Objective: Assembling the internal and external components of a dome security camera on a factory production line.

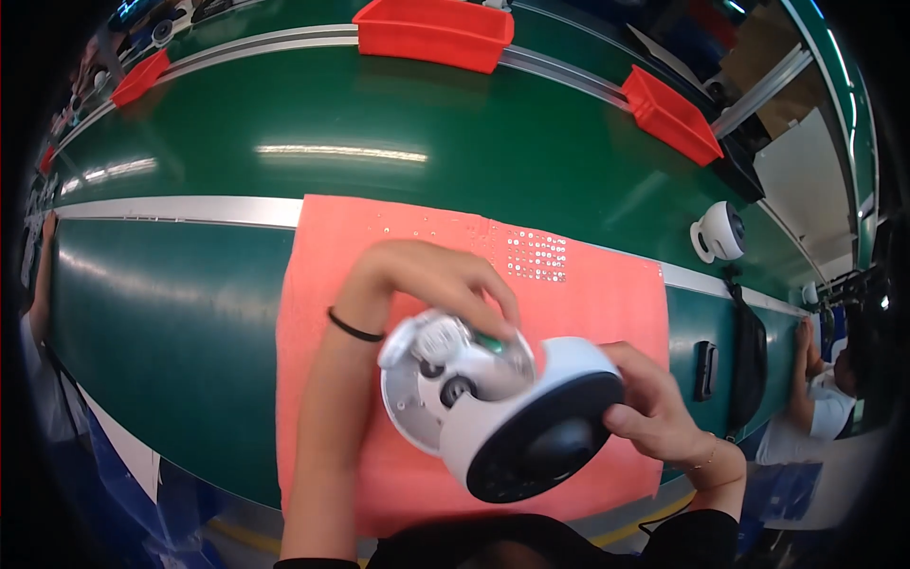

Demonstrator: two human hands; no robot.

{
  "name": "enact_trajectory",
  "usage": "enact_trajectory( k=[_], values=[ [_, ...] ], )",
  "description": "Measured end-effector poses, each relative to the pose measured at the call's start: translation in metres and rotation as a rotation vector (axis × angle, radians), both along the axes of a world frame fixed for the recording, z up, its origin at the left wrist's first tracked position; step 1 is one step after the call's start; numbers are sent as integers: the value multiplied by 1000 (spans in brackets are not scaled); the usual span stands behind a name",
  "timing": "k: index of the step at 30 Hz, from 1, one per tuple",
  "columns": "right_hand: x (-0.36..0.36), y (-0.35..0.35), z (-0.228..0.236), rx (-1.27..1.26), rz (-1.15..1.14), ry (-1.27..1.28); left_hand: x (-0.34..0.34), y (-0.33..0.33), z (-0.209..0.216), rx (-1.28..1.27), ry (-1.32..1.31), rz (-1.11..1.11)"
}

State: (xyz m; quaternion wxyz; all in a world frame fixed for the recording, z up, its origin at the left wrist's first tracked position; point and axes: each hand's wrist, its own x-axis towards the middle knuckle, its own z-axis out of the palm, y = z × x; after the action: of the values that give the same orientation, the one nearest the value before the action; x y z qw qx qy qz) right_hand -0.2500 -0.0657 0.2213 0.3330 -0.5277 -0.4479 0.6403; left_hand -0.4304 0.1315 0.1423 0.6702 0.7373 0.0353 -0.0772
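Note:
In front of me, above the pink mat, is a white security camera with a round black front and an opened white housing. Dark round parts and a bit of green show inside it. My right hand grips the camera's round head at its right edge, thumb on the rim of the black front. Over the far side of the housing curls my left hand, its fingers bent down against the white parts near the green piece. Those fingertips are partly hidden and slightly blurred.
Small screws lie in rows on the mat's far part. Red bins line the green bench's far rail. Another white camera stands at the right, beyond a black case and a black pouch. People sit at both sides.

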Motion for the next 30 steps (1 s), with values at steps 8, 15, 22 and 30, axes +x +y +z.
enact_trajectory(
  k=[8,15,22,30],
  values=[
    [-15,3,-8,-424,-145,300,-14,-34,-10,-35,-82,443],
    [-15,12,-14,-561,-202,499,-92,-112,9,67,31,1111],
    [-16,8,-7,-189,-63,129,-100,-187,14,68,-9,1237],
    [-8,0,-7,65,280,156,-108,-186,6,276,-83,1096]
  ],
)
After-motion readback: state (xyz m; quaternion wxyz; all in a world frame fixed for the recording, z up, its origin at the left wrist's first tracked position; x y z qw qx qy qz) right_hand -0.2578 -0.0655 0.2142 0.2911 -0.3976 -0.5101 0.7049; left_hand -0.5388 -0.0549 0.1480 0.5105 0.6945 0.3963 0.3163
